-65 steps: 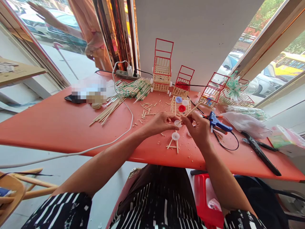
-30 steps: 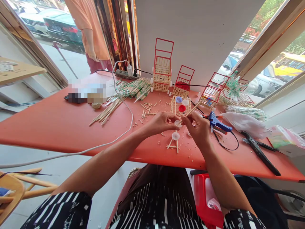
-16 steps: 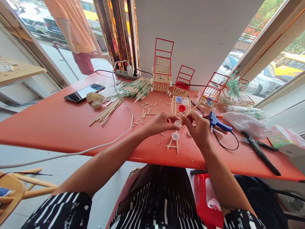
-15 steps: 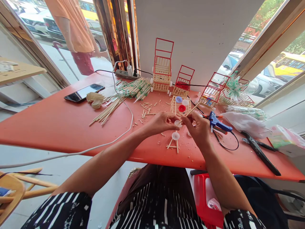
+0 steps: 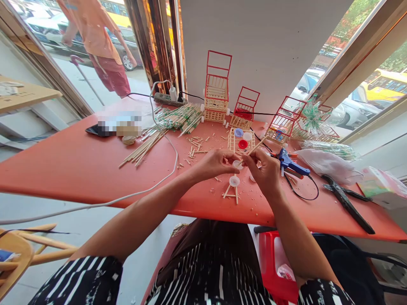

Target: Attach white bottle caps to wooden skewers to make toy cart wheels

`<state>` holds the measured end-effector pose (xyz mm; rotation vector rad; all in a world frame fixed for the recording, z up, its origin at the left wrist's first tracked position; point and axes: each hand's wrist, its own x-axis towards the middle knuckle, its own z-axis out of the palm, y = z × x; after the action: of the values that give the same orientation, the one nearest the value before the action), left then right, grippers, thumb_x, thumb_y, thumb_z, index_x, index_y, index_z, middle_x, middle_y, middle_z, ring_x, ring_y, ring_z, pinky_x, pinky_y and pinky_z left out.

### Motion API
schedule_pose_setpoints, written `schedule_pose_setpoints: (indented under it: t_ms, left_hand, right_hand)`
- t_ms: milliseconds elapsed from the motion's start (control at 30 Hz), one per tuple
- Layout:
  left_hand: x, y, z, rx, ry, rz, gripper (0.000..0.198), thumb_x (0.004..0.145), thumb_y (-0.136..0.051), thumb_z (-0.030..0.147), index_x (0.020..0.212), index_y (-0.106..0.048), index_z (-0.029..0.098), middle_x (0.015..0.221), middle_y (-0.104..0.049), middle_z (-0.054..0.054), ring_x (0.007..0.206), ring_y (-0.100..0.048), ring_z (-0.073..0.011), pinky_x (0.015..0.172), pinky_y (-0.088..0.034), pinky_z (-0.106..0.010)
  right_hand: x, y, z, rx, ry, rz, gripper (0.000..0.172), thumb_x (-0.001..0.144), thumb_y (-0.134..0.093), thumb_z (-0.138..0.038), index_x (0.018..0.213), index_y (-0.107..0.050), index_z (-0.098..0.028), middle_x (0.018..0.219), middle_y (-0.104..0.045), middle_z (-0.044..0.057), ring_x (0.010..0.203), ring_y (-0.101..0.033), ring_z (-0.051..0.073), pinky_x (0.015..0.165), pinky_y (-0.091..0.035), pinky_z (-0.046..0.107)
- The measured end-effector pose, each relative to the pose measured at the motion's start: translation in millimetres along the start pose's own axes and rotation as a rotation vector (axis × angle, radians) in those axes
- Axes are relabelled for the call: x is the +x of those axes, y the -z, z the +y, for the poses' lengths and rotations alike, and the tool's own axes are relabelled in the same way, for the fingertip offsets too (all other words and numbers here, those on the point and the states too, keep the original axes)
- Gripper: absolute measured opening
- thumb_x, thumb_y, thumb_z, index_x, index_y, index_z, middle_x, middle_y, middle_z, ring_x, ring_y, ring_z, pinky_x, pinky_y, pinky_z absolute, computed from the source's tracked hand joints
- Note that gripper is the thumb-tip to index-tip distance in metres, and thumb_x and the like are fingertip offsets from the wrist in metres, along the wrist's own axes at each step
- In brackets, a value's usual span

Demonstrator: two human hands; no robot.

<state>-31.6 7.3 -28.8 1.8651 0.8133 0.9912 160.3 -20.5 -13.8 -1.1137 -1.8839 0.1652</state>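
My left hand [image 5: 219,162] is closed, its thumb and fingertips gripping a small whitish bottle cap [image 5: 237,164]. My right hand [image 5: 264,170] pinches a thin wooden stick [image 5: 258,145], which slants up and away from me; its lower end meets the cap. Just below my hands, a second translucent cap [image 5: 234,181] rests on a small frame of short sticks [image 5: 236,195]. Beyond my fingers lies a stick lattice [image 5: 232,145] bearing a blue cap [image 5: 238,132], a white cap [image 5: 247,136] and a red cap [image 5: 243,144].
Blue glue gun [image 5: 294,164] and black tool [image 5: 348,204] lie right on the red table [image 5: 95,169]. Several red-topped stick carts [image 5: 216,93] stand behind. Stick bundles [image 5: 178,118], offcuts [image 5: 192,150] and a white cable [image 5: 173,169] lie left. A person [image 5: 95,38] is outside.
My hands, the stick and the cap hold nearly the same position. Outside the window, the person has shifted pose, arms and legs. A pixelated patch now covers the phone area.
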Motion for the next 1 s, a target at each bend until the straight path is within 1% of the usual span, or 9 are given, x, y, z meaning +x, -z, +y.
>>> schedule_pose_setpoints:
  t_ms: [367,567,833,1000]
  left_hand:
    - [-0.1,-0.2,1.7,0.001,0.003,0.004,0.022,0.071,-0.078,0.023,0.092,-0.08,0.017,0.075,-0.068,0.002,0.07,-0.058,-0.012,0.065,-0.045,-0.022]
    - [0.2,-0.3,1.3,-0.014,0.011,0.0,0.022,0.07,-0.078,0.022,0.09,-0.079,0.016,0.072,-0.067,0.002,0.067,-0.056,-0.011,0.063,-0.044,-0.021]
    - [0.4,0.0,0.2,0.029,0.003,0.001,0.022,0.071,-0.078,0.024,0.092,-0.08,0.017,0.077,-0.07,0.001,0.071,-0.058,-0.0122,0.065,-0.045,-0.022]
    - [0.3,-0.2,-0.5,0.029,-0.006,0.0,0.022,0.071,-0.079,0.024,0.092,-0.08,0.017,0.074,-0.068,0.002,0.07,-0.058,-0.0118,0.065,-0.044,-0.022]
  right_hand:
    - [-0.2,-0.1,0.3,-0.014,0.002,-0.001,0.031,0.097,-0.063,-0.042,0.073,-0.062,-0.023,0.065,-0.069,-0.001,0.058,-0.055,0.014,0.061,-0.043,0.028]
    - [-0.3,-0.3,0.4,-0.015,-0.005,0.0,0.029,0.097,-0.064,-0.041,0.074,-0.062,-0.023,0.066,-0.07,-0.001,0.058,-0.055,0.014,0.061,-0.043,0.027]
    - [-0.3,-0.4,1.1,-0.01,-0.003,-0.004,0.029,0.097,-0.063,-0.04,0.074,-0.062,-0.023,0.066,-0.07,-0.001,0.058,-0.056,0.014,0.062,-0.043,0.027]
    - [-0.7,-0.4,2.4,-0.015,-0.012,-0.006,0.029,0.096,-0.064,-0.041,0.075,-0.062,-0.023,0.067,-0.07,-0.001,0.059,-0.058,0.014,0.062,-0.043,0.027]
